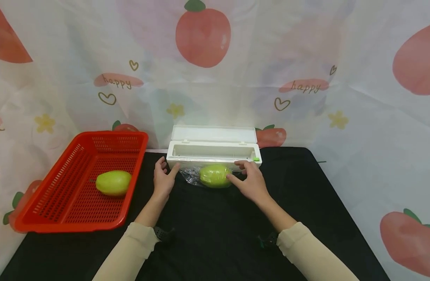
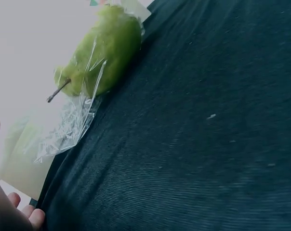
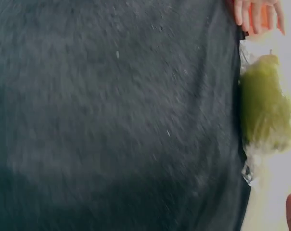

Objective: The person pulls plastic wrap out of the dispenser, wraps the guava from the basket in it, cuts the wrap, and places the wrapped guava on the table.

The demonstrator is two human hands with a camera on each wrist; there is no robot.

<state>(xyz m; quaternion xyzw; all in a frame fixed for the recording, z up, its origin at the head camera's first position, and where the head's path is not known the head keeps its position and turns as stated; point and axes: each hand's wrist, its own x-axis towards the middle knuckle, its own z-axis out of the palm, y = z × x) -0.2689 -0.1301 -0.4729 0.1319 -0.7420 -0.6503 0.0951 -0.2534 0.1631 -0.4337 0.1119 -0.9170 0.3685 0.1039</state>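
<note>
A green, pear-shaped fruit (image 1: 215, 176) with a dark stem lies wrapped in clear cling film at the front of a white cling film box (image 1: 215, 150). Loose, crumpled film (image 1: 192, 176) bunches out at the fruit's left end; its stem (image 2: 60, 89) shows in the left wrist view. My left hand (image 1: 163, 178) is at the box's left front corner, thumb and fingers spread apart. At the right front corner is my right hand (image 1: 251, 180), its thumb tip right at the fruit's right end. Neither hand curls round anything.
The box's lid (image 1: 214, 134) is flipped up at the back, and a green slider (image 1: 256, 159) sits at its right end. On the left stands a red plastic basket (image 1: 134, 191) containing an unwrapped green fruit (image 1: 114, 183). A black cloth (image 1: 215, 234) covers the table; a printed curtain hangs behind.
</note>
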